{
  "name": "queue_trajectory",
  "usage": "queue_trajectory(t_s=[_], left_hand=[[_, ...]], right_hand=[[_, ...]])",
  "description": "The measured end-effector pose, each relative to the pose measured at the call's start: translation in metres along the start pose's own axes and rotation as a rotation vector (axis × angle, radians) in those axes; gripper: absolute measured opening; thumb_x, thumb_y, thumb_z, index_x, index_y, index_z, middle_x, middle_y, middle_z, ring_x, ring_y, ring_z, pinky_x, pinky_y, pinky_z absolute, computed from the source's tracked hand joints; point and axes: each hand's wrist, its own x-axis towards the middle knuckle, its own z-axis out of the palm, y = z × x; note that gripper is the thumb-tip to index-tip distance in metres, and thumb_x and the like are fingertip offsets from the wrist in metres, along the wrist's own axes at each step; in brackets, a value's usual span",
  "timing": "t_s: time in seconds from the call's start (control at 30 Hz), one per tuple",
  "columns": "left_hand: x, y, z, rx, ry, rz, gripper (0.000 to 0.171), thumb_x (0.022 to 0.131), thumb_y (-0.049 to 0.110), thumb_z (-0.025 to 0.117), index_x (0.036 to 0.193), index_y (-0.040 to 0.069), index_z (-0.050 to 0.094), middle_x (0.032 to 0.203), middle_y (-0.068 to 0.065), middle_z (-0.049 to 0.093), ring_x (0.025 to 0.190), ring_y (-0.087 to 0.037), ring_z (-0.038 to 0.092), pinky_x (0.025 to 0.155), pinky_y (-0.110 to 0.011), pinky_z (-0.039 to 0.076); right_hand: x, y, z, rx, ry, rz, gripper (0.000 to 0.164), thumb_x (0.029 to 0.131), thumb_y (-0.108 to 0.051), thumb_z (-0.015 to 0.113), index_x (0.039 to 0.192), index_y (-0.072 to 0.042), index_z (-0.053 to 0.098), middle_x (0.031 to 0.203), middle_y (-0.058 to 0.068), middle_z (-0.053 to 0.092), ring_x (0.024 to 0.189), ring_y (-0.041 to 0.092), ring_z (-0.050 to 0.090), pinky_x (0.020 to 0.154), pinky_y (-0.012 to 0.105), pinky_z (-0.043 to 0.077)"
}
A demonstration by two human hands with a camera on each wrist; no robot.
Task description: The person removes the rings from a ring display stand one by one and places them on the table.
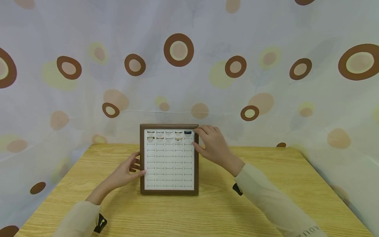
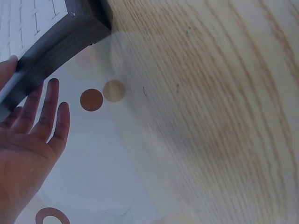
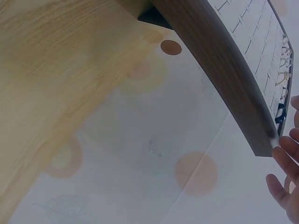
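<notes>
A brown-framed ring display board (image 1: 169, 158) stands upright on the table, its white face cut with rows of slots. Rings (image 1: 160, 132) sit in the top two rows, and a dark blue ring (image 1: 188, 132) fills the top right slot. My left hand (image 1: 125, 172) holds the board's left side, thumb on the front edge and fingers behind; the left wrist view shows those fingers (image 2: 46, 109) past the frame's dark side. At the upper right corner is my right hand (image 1: 214, 144), index fingertip beside the blue ring and thumb apart from it, lower on the right edge.
The wooden table (image 1: 183, 214) spreads around the board. Behind it hangs a pale curtain (image 1: 201, 89) printed with brown rings and dots. Black straps (image 1: 100, 223) show at both sleeves.
</notes>
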Motion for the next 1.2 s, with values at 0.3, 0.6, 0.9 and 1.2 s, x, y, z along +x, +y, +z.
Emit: queue_trajectory(t_s=[0.3, 0.6, 0.9, 1.2], left_hand=[[0.0, 0.001, -0.003, -0.047, -0.034, -0.02, 0.067, 0.084, 0.024, 0.066, 0.135, -0.003, 0.03, 0.114, -0.02, 0.056, 0.101, -0.03, 0.058, 0.083, -0.041, 0.05], [0.003, -0.002, -0.005, -0.075, -0.068, -0.04, 0.063, 0.084, 0.025, 0.066, 0.131, -0.002, 0.034, 0.114, -0.018, 0.054, 0.098, -0.026, 0.059, 0.082, -0.035, 0.049], [0.004, -0.003, -0.007, -0.096, -0.1, -0.057, 0.062, 0.084, 0.027, 0.067, 0.129, -0.002, 0.035, 0.111, -0.016, 0.055, 0.097, -0.024, 0.059, 0.082, -0.033, 0.049], [0.006, -0.005, -0.007, -0.099, -0.108, -0.049, 0.06, 0.084, 0.027, 0.067, 0.127, -0.001, 0.035, 0.11, -0.016, 0.054, 0.096, -0.023, 0.059, 0.081, -0.032, 0.049]], right_hand=[[0.01, -0.002, 0.008, 0.001, 0.015, 0.002, 0.026, 0.08, -0.02, 0.067, 0.102, -0.006, 0.063, 0.097, 0.006, 0.061, 0.092, 0.023, 0.055, 0.076, 0.039, 0.044], [0.014, -0.002, 0.017, 0.027, 0.063, 0.007, 0.021, 0.079, -0.018, 0.069, 0.096, -0.006, 0.065, 0.093, 0.006, 0.06, 0.087, 0.023, 0.054, 0.072, 0.038, 0.042], [0.016, -0.001, 0.026, 0.023, 0.088, 0.014, 0.013, 0.081, -0.015, 0.066, 0.092, -0.007, 0.065, 0.089, 0.005, 0.059, 0.079, 0.021, 0.049, 0.066, 0.034, 0.036], [0.017, 0.002, 0.03, 0.025, 0.121, 0.002, 0.012, 0.082, -0.017, 0.069, 0.089, -0.008, 0.065, 0.086, 0.004, 0.059, 0.078, 0.02, 0.048, 0.067, 0.033, 0.036]])
